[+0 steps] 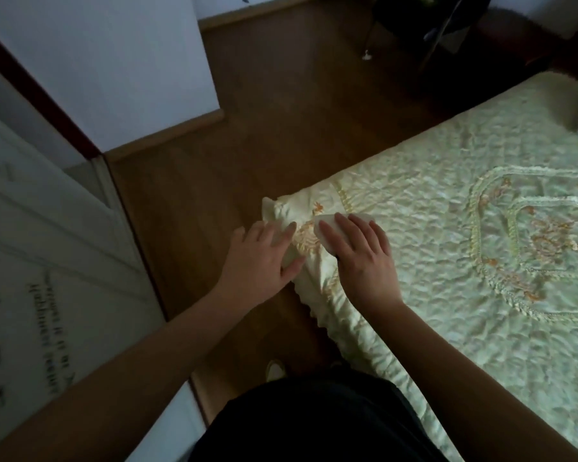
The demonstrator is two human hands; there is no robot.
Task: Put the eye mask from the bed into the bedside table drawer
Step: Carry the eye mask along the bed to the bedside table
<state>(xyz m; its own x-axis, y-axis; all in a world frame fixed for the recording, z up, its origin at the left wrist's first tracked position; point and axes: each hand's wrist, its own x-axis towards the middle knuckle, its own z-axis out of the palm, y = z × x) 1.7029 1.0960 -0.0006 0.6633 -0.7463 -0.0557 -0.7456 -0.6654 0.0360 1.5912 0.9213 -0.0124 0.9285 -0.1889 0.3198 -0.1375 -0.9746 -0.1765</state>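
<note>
We are at the very start: our right hand (359, 253) lies fingers spread on the pale eye mask (329, 228) at the corner of the bed (447, 228), covering it without a closed grip, while our left hand (264, 258) rests open just beside it. Lifting, carrying and stowing all remain, and no bedside drawer is in view beyond.

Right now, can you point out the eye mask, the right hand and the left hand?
eye mask (326, 228), head view, on the pale cloth showing past the fingertips.
right hand (364, 258), head view, on the back of the hand.
left hand (259, 261), head view, on the back of the hand.
</note>
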